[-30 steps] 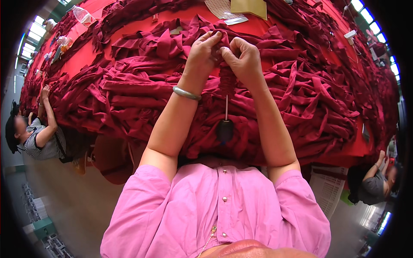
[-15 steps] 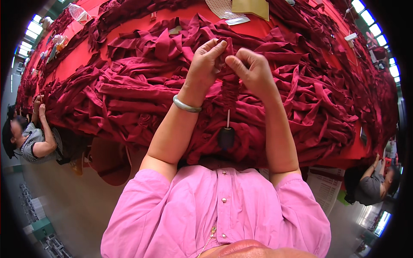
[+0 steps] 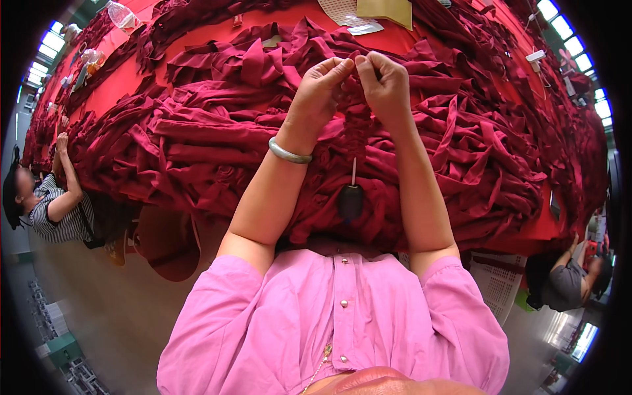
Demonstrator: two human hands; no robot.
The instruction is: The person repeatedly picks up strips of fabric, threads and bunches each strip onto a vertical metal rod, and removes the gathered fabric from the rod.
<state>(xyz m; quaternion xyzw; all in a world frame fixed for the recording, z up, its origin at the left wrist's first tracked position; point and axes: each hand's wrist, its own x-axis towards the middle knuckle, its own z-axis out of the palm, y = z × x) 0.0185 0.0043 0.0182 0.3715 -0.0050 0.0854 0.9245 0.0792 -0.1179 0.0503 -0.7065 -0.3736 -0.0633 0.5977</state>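
Note:
My left hand point(image 3: 317, 89) and my right hand point(image 3: 383, 84) meet fingertip to fingertip above a big heap of dark red fabric strips point(image 3: 197, 138). Both pinch the top of a gathered, ruffled dark red strip point(image 3: 355, 128) that hangs down between my forearms. A thin white rod point(image 3: 353, 171) sticks out below the gathered cloth and ends in a dark teardrop-shaped handle point(image 3: 350, 201). A pale green bangle point(image 3: 288, 153) sits on my left wrist. I wear a pink buttoned shirt.
The red table point(image 3: 131, 72) runs far back and to both sides, covered in cloth. Papers point(image 3: 368, 12) lie at its far edge, a clear plastic bottle point(image 3: 124, 14) at far left. A person in a striped top point(image 3: 49, 204) works at left; another person point(image 3: 569, 283) bends at right.
Both hands have stayed together, shifting slightly on the gathered strip; the right hand's fingers have curled tighter. The person at left has moved an arm along the table edge.

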